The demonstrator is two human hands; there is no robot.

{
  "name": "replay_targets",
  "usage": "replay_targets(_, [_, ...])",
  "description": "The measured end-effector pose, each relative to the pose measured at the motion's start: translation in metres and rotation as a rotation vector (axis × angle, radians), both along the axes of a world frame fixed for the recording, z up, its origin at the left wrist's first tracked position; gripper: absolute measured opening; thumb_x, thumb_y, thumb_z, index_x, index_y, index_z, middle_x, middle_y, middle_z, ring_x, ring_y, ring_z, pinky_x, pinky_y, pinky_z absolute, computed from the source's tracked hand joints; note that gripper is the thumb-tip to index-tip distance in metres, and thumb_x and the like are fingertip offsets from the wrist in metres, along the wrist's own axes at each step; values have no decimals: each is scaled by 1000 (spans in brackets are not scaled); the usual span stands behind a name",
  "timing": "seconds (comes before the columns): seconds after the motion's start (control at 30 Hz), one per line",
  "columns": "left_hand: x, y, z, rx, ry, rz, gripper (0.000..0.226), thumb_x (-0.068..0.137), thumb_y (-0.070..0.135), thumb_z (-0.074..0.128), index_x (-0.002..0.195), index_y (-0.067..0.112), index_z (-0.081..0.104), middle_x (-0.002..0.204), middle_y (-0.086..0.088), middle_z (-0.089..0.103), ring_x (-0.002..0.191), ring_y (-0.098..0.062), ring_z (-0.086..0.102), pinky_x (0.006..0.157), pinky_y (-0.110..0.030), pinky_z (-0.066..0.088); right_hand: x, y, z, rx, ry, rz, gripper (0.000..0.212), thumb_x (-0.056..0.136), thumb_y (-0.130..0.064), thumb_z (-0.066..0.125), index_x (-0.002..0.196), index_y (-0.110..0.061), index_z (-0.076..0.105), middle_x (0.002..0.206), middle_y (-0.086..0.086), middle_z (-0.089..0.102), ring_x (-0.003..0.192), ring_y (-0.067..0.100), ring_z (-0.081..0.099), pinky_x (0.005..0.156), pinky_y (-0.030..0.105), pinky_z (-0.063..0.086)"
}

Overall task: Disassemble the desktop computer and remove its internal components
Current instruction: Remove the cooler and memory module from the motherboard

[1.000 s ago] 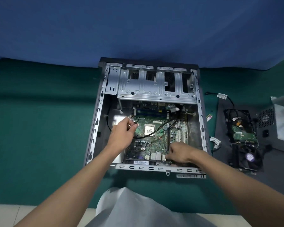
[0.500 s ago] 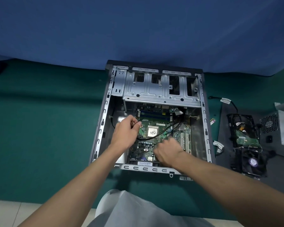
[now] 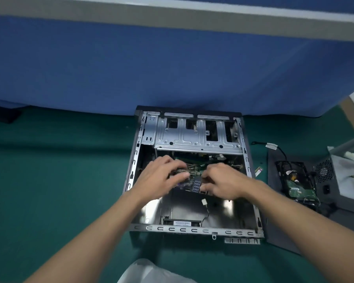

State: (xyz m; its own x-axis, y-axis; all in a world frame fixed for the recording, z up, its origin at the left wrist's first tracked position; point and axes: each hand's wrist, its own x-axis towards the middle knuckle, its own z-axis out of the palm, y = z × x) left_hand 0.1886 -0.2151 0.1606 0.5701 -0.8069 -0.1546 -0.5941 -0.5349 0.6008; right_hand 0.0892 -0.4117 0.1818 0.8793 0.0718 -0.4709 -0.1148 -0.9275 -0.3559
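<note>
Head view: left hand and right hand both grasp the motherboard, tilted up inside the open computer case. A loose cable below could snag; a hard disk lies right.

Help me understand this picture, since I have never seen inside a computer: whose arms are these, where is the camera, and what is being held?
The camera sits on the person's head, looking down, so the arms reaching in from the bottom are their own. The metal box is an opened desktop computer case lying on a green mat. The left hand and right hand both grip the green circuit board, the motherboard, which looks raised off the dark case floor. To the right lie parts that seem already removed: a hard drive and a grey power supply.
</note>
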Motion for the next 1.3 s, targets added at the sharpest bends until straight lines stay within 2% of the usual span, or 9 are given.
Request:
replay_targets(0.13, [11,1,12,54,-4,-117,68,73,86,28,112,44,64,115,14,51,109,-6,37,94,-32,33,14,-16,34,82,-12,-37,19,89,-44,58,77,-30,58,76,-11,60,74,4,55,66,24,40])
replay_targets(0.23, [29,5,24,-1,-18,-131,74,58,93,44,108,44,67,104,20,53,103,-4,38,89,-27,35,20,-15,48,158,-10,-80,23,91,-44,57,72,-32,57,63,-19,57,59,-10,53,54,11,35])
replay_targets(0.47, [45,7,20,-33,-97,-142,40,77,54,69,109,31,72,101,19,59,98,-6,40,77,-27,34,10,9,34,460,118,-400,20,95,-37,55,103,-19,59,91,-1,61,76,12,53,70,31,44])
replay_targets(0.63, [49,8,16,-51,-87,-161,34,78,47,73,106,27,73,94,21,57,96,-10,42,77,-27,34,11,33,26,201,-70,-337,28,87,-49,60,100,-24,59,88,-6,63,80,11,56,67,27,41])
replay_targets(0.73, [57,13,29,-44,215,-154,37,71,47,79,100,24,75,84,13,66,85,-11,58,72,-22,43,13,37,34,198,-16,-338,30,86,-45,64,99,-18,61,88,0,67,83,17,61,74,35,48])
replay_targets(0.8, [65,17,46,-40,433,-109,45,68,62,70,95,27,76,85,13,72,82,-3,64,74,-16,46,13,34,46,274,14,-321,31,87,-42,64,100,-14,62,91,3,68,83,19,61,77,37,48])
replay_targets(0.93, [71,16,67,-112,652,133,78,74,79,35,97,17,77,94,11,74,93,-13,61,95,-32,41,9,22,77,383,46,-283,40,88,-44,62,109,-10,60,99,-9,60,90,13,56,79,25,44])
replay_targets(1.07, [60,12,66,-198,768,337,80,89,72,24,110,13,73,117,0,69,115,-17,52,98,-27,35,-2,10,102,574,57,-302,50,89,-38,63,94,10,54,75,8,44,67,21,40,57,30,34])
replay_targets(1.3, [33,8,44,-180,838,503,96,88,76,12,119,2,66,130,-8,61,128,-19,49,118,-41,18,-39,-12,145,825,-69,-315,36,83,-41,67,79,-7,53,62,1,36,52,13,29,47,27,22])
